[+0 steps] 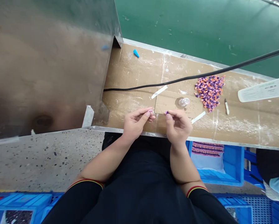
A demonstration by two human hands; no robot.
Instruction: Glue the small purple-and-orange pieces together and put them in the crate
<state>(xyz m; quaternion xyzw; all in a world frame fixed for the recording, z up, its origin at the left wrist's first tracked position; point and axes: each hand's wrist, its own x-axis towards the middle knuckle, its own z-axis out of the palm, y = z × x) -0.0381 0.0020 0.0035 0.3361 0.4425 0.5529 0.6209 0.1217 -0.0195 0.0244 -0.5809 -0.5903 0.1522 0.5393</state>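
Note:
Near the front edge of the cardboard-covered bench (130,74), my left hand (137,121) pinches a small pink and white piece (150,111) between thumb and fingers. My right hand (178,124) pinches a small purple and pink piece (166,113). The two pieces are apart. Just beyond my right hand, a small clear cup (183,102) is on a taped cardboard sheet (162,104). Right of it lies a pile of small purple, pink and orange pieces (209,91).
A black cable (139,87) crosses the bench. A small knife (226,106) and a white bottle (262,90) are on the right, a blue cap (136,53) at the back. Metal housing (48,68) borders the left. A blue crate (234,161) with rows of pieces stands below the edge.

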